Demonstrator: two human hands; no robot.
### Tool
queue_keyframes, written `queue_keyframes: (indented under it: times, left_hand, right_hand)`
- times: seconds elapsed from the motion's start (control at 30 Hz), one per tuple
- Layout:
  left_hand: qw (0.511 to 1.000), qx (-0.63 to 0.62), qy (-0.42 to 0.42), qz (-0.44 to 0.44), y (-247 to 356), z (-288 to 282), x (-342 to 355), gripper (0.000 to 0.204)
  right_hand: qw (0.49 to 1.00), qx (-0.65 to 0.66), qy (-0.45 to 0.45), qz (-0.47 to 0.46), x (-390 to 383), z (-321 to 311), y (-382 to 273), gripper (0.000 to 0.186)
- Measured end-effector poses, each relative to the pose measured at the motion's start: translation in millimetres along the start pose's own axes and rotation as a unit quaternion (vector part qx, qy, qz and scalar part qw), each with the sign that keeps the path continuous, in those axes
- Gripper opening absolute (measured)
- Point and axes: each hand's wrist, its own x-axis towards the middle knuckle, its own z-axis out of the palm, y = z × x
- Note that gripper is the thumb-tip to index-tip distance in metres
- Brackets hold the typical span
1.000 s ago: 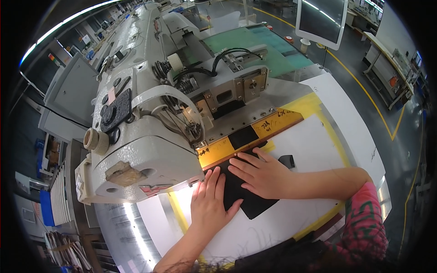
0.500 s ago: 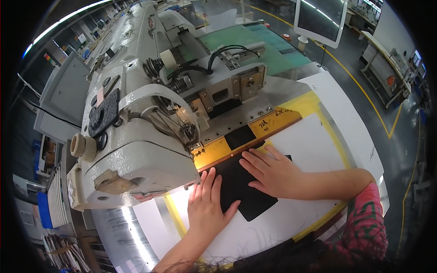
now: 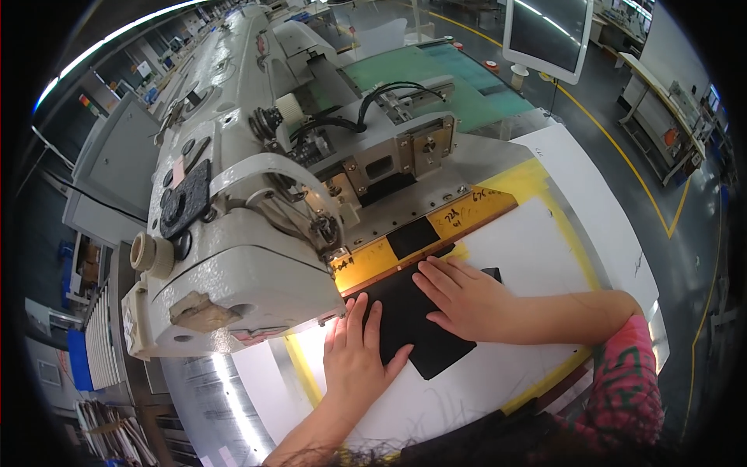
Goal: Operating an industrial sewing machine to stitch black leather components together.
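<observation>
My left hand (image 3: 354, 359) lies flat, fingers apart, on a black fabric piece (image 3: 420, 350) and the white sheet (image 3: 545, 265) at its left edge, fingertips near the needle area of a pale industrial sewing machine (image 3: 237, 272). To its right, my right hand (image 3: 475, 307) also rests spread on the fabric, its fingers pointing up-left toward a yellow straight-edged plate (image 3: 366, 265) with a dark patch (image 3: 412, 240). The fabric's upper edge meets that plate; parts of it are hidden under my hands. Yellow tape (image 3: 568, 226) borders the sheet.
Behind the plate are a metal carriage (image 3: 389, 163) with black cables and a green work surface (image 3: 475, 78). A screen (image 3: 545, 35) stands at back right, above thread cones. A workbench (image 3: 657, 109) is further right; folded papers (image 3: 109, 428) are at lower left.
My right hand has slid right along the plate, and the black fabric beneath it now reaches further right. My left hand stays spread, very slightly lower in the picture.
</observation>
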Motion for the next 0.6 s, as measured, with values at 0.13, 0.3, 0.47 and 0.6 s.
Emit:
queue_keyframes:
  times: [0.13,0.3,0.47,0.6]
  left_hand:
    - [0.999,0.006,0.031,0.017,-0.3,0.5,1.5,0.073]
    - [0.999,0.010,0.040,0.020,-0.7,-1.4,1.7,0.071]
    - [0.999,0.017,0.038,0.016,-0.4,-3.3,1.6,0.070]
    - [0.999,0.022,0.032,0.012,0.6,-3.8,1.8,0.071]
  right_hand:
    - [1.000,-0.030,-0.001,-0.002,-2.2,-5.2,0.8,0.060]
    - [0.999,-0.037,-0.002,-0.006,-0.1,-7.5,0.9,0.058]
    - [0.999,-0.031,0.006,-0.009,0.7,-7.7,1.1,0.058]
    - [1.000,-0.009,0.005,-0.011,0.6,-8.8,4.0,0.058]
